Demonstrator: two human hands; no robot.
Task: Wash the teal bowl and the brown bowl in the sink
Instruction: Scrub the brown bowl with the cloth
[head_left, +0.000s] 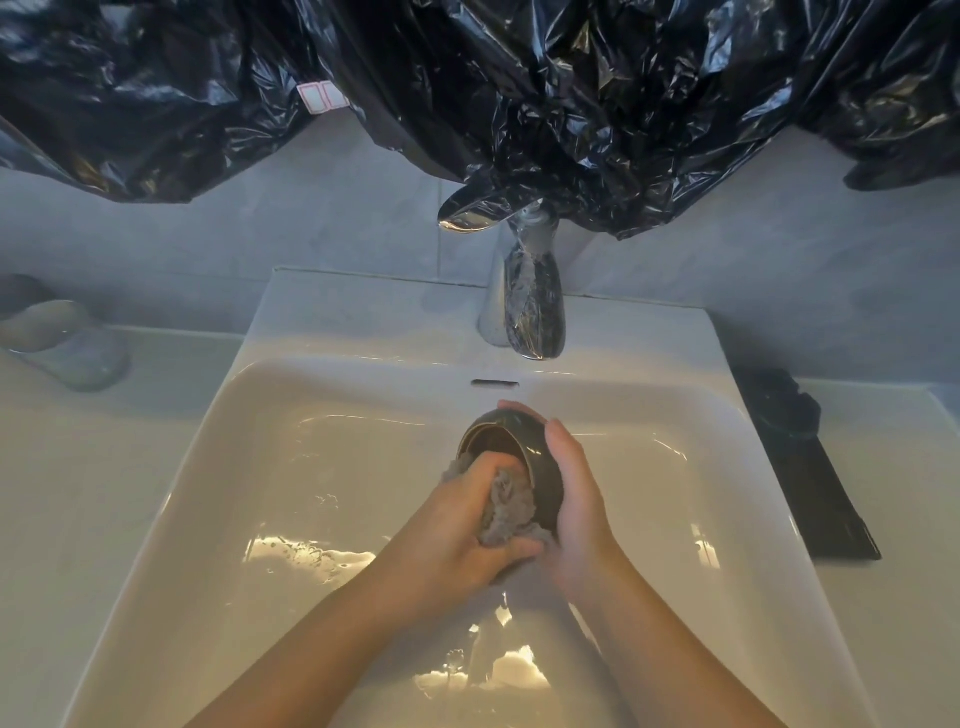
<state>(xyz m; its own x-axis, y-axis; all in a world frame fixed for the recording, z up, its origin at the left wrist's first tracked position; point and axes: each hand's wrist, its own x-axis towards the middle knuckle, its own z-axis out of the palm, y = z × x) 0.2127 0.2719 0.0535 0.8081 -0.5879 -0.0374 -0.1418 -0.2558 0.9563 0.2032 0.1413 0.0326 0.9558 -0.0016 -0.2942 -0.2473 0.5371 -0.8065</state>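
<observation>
Right now both hands work one dark bowl (540, 467) over the middle of the sink (291, 467). It reads as dark teal-ish with a pale inner rim, but the light is dim, so calling it the teal bowl is a judgement. The brown bowl is not visible anywhere in view.

The right hand (576, 499) cups the bowl's outer wall, fingers together and curved over the far edge, thumb side hidden. That grip tips the bowl on its side with the mouth facing left, probably so the other hand can reach in. The left hand (467, 525) is closed into a fist around a grey cloth (511, 512), wadded and pressed against the bowl's rim and lower inside. Bunching the cloth likely gives firmer rubbing pressure than a flat one.

The bowl is held clear above the basin floor, below and in front of the faucet (530, 312); I see no clear stream of water. The basin surface shines wet, with droplets left of the hands. Holding it low in the basin probably keeps drips inside.

Black plastic sheeting (571, 93) hangs over the wall behind and drapes onto the faucet. A clear soap dish (62, 338) sits on the counter at left, well apart. A dark object (800, 457) lies along the right sink edge, too murky to identify.

Stage judgement: scrubbing the first bowl; second bowl not started.
</observation>
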